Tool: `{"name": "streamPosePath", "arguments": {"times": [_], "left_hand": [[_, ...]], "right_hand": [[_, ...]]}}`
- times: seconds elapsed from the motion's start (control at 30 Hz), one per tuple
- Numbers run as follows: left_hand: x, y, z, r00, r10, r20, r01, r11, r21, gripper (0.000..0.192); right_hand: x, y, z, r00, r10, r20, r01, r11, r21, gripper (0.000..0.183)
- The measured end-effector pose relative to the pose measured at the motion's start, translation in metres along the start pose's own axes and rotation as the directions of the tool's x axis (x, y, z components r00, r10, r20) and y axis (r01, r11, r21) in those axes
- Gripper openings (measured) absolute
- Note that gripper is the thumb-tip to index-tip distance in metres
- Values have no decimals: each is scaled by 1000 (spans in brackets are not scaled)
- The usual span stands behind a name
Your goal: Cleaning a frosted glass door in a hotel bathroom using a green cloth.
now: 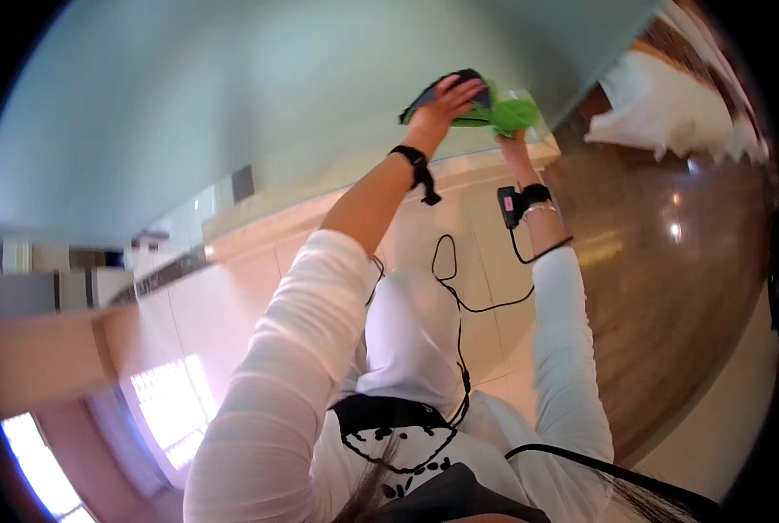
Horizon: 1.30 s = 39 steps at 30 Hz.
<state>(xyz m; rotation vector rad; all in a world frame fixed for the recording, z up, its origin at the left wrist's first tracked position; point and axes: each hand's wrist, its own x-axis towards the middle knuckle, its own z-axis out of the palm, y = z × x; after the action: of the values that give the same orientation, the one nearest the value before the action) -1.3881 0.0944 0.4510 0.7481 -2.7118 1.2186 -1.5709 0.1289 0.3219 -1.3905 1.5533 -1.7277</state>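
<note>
My left hand (pixel 447 104) lies over a dark grey and green cloth (pixel 422 99), fingers bent across its dark side, near a large pale green, smooth surface (pixel 285 78). Just to the right, my right hand (pixel 512 139) is at a bunched bright green cloth (pixel 515 116), which hides its fingers. The two cloth parts meet between the hands; whether they are one piece I cannot tell. Black straps circle both wrists, and a small black device (pixel 510 207) with a cable sits at the right one, beside a bracelet.
A black cable (pixel 494 308) loops over the pale tiled floor (pixel 422 235) near my knee. A light ledge (pixel 363 186) runs along the foot of the green surface. To the right are a glossy brown surface (pixel 664 261) and white fabric (pixel 664 104). Bright windows (pixel 174 408) show at lower left.
</note>
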Motion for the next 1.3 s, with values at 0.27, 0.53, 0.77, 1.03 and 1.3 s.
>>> {"name": "streamPosePath", "arguments": {"times": [0.27, 0.53, 0.77, 1.03, 1.3], "left_hand": [[-9, 11, 22, 980, -191, -57, 160, 926, -340, 32], [-60, -11, 7, 944, -329, 5, 328, 942, -73, 37], [-147, -59, -2, 928, -373, 2, 372, 926, -55, 30], [-211, -66, 16, 822, -569, 2, 568, 821, -56, 20], [-248, -69, 24, 621, -779, -85, 719, 609, -334, 28]], "right_hand": [[11, 6, 2, 957, 182, 227, -204, 976, 76, 51], [10, -71, 43, 853, 393, 343, -493, 823, 283, 37], [-26, -156, 99, 574, 574, 584, -745, 663, 81, 25], [-47, -168, 147, 476, 524, 706, -818, 559, 136, 20], [-61, -198, 191, 422, 449, 788, -836, 530, 146, 33]]}}
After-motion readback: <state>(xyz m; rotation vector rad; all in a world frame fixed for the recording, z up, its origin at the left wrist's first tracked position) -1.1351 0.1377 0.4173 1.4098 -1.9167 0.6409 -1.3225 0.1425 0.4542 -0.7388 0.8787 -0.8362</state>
